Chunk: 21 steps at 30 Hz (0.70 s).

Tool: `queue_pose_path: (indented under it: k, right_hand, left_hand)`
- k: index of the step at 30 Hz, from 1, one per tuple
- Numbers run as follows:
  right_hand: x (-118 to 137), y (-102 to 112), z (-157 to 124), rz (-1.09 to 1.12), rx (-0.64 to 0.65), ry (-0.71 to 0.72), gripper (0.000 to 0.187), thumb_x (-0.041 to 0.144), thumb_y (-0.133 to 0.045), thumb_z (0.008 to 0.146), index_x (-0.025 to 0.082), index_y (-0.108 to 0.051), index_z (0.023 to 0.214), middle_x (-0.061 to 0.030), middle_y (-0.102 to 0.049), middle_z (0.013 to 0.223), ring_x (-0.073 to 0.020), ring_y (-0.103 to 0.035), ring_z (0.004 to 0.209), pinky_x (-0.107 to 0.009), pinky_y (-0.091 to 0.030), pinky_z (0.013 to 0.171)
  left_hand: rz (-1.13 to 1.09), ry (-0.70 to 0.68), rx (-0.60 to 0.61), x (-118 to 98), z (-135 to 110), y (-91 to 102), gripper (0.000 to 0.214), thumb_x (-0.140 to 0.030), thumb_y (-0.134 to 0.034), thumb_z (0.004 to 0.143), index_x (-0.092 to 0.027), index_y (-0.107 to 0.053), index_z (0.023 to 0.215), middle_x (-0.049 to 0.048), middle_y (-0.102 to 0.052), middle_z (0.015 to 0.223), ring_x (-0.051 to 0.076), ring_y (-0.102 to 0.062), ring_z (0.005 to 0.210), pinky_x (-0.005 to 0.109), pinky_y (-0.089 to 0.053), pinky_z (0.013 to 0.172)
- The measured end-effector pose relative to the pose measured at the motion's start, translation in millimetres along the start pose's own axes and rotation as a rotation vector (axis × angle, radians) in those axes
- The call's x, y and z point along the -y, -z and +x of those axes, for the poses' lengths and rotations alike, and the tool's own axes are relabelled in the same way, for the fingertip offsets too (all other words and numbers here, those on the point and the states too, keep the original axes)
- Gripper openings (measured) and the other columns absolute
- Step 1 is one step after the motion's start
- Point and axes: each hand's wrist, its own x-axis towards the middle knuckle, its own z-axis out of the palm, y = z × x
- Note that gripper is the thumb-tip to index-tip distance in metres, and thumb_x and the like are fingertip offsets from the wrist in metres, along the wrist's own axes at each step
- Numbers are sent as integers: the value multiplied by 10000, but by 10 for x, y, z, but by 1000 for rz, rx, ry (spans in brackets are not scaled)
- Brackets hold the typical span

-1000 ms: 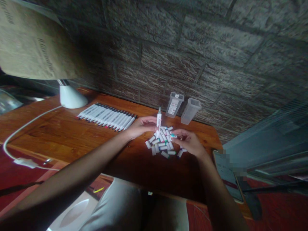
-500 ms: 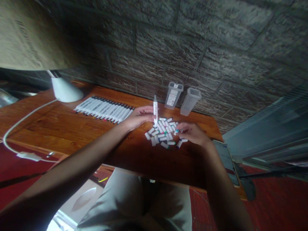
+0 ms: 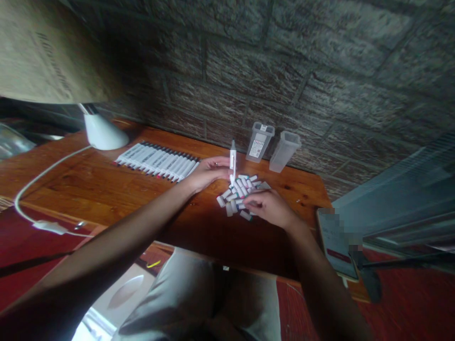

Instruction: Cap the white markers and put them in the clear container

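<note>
A white marker (image 3: pixel 232 162) stands upright between the thumb and fingers of my left hand (image 3: pixel 209 175). Its grey end points up, and its lower tip is just above a pile of loose marker caps (image 3: pixel 242 185). These caps are short white cylinders with coloured ends, several of them scattered on the wood. My right hand (image 3: pixel 269 206) hovers low over the right side of the pile, hiding some caps. Its thumb and fingers are pinched together at the caps; what is between them, if anything, is hidden.
Several white markers (image 3: pixel 158 161) lie side by side left of my left hand. Two clear plastic cases (image 3: pixel 260 142) stand against the stone wall. A lamp (image 3: pixel 101 132) occupies the desk's back left, its cable running forward. A tablet-like device (image 3: pixel 336 241) lies at the right edge.
My right hand has moved left and over the caps; the teal-ended cap seen at its fingertips is out of sight. My left hand still holds the marker upright. The view has shifted slightly.
</note>
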Motion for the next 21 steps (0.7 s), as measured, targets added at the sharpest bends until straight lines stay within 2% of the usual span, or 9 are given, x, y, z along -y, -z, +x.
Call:
queue_pose_path:
  k: [3, 7, 14, 17, 21]
  right_hand:
    - [28, -88, 29, -113, 36, 31, 138, 187, -638, 867, 241, -752, 921, -41, -760, 936, -196, -672, 865, -319, -466, 805]
    - [-19, -124, 15, -147, 24, 10, 145, 206, -667, 853, 248, -750, 963, -51, -759, 979, -215, -676, 904, -327, -478, 811]
    - [35, -154, 27, -118, 18, -27, 119, 243, -664, 855, 254, -760, 925, -38, -761, 892, -192, -669, 783, -306, -474, 721]
    - [27, -29, -14, 37, -92, -103, 158, 300, -668, 850, 247, -752, 973, -21, -747, 865, -148, -616, 657, -278, -457, 633]
    - [-124, 219, -124, 290, -321, -232, 341, 387, -686, 825, 209, -712, 1115, -25, -714, 847, -130, -565, 616, -261, -423, 563]
  left_hand:
    - [1, 8, 3, 3, -2, 1, 378, -169, -872, 574, -141, -748, 930, 70, -766, 924, 142, -705, 731, 262, -576, 699]
    - [-18, 29, 8, 11, -8, 0, 376, -174, -871, 586, -144, -745, 938, 73, -762, 941, 150, -709, 744, 274, -581, 707]
    - [-23, 29, 16, 27, -5, 11, 360, -172, -870, 590, -144, -752, 929, 64, -761, 911, 140, -703, 737, 257, -573, 704]
    - [-38, 24, 13, 10, -4, 14, 357, -162, -868, 585, -147, -755, 923, 63, -764, 908, 137, -700, 736, 258, -571, 705]
    - [-48, 27, 8, -4, -8, 9, 377, -157, -868, 583, -144, -747, 940, 73, -765, 924, 149, -708, 741, 267, -573, 704]
